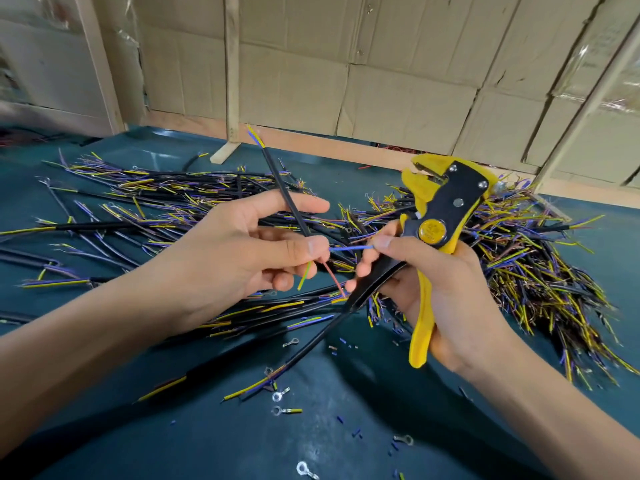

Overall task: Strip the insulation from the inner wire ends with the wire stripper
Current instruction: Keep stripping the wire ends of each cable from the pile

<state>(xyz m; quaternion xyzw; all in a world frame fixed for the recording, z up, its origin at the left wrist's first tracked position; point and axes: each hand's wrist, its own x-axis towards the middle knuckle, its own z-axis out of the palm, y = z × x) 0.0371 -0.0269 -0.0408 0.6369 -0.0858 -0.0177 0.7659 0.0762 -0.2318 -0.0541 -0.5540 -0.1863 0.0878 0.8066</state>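
1. the left hand holds a black sheathed cable raised above the table, thumb and fingers curled and pinching it near its lower end; the index finger lies straight behind the sheath.
2. three inner wires fan out below that pinch: a blue wire running level toward the right hand, a red-brown wire slanting down to the right, and a yellow-green wire pointing down.
3. the cable's upper end points away from the person and shows short blue and yellow inner wires at its tip.
4. the right hand grips the wire stripper by its yellow handles, head upward, jaws parted and clear of any wire.
5. the right thumb and forefinger pinch the free end of the blue wire while the other fingers wrap the handles.
6. a pile of cut cables with blue, yellow and copper ends covers the dark green table cover behind and right of both hands.
7. loose ring terminals and small blue insulation scraps lie on the cover nearer the person.
8. a cardboard wall with wooden battens stands behind the table.
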